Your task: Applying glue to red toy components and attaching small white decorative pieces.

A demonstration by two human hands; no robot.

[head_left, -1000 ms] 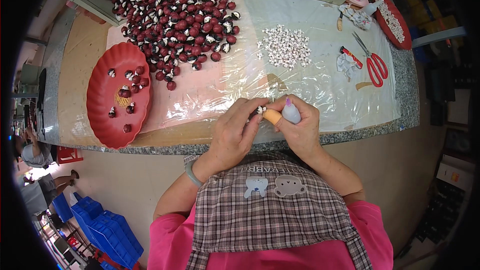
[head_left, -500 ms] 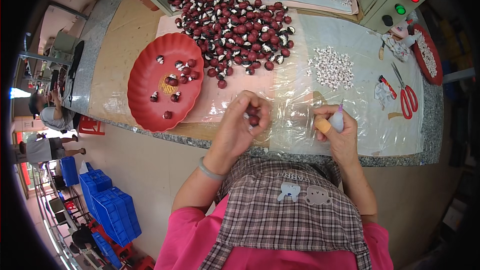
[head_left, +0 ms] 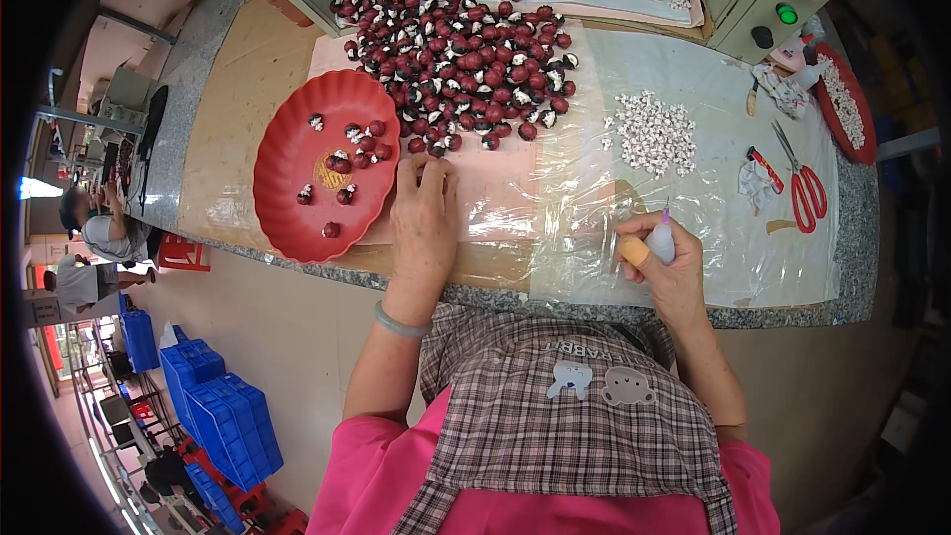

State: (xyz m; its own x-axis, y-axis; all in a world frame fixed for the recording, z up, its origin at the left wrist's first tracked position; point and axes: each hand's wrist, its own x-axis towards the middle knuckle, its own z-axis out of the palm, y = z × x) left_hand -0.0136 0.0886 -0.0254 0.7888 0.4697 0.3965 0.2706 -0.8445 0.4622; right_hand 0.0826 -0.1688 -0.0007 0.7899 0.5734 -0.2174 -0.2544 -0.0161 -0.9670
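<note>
My left hand (head_left: pixel 424 223) is palm down at the near edge of a big pile of dark red, black and white balls (head_left: pixel 475 69). Its fingers curl downward at the closest balls, and whatever lies under them is hidden. In my right hand (head_left: pixel 669 267) is a small translucent squeeze bottle (head_left: pixel 662 243) with a purple needle tip pointing up, and an orange-tan wrap covers one finger. Left of my left hand stands a red scalloped tray (head_left: pixel 282 208) holding several dark red balls, some with white pieces on them. Beyond my right hand lies a heap of small white pieces (head_left: pixel 651 132).
Red-handled scissors (head_left: pixel 809 200) and a crumpled wrapper (head_left: pixel 759 183) lie at the right. A red dish (head_left: pixel 860 144) of white pieces sits farther right. Behind the pile is a grey-green cabinet (head_left: pixel 738 20) with lit buttons. Blue crates (head_left: pixel 233 426) stand on the floor at left.
My left hand, earlier closed around dark red balls, has moved left and away from me to the pile's edge, turning palm down. The right hand stays nearly in place with the bottle.
</note>
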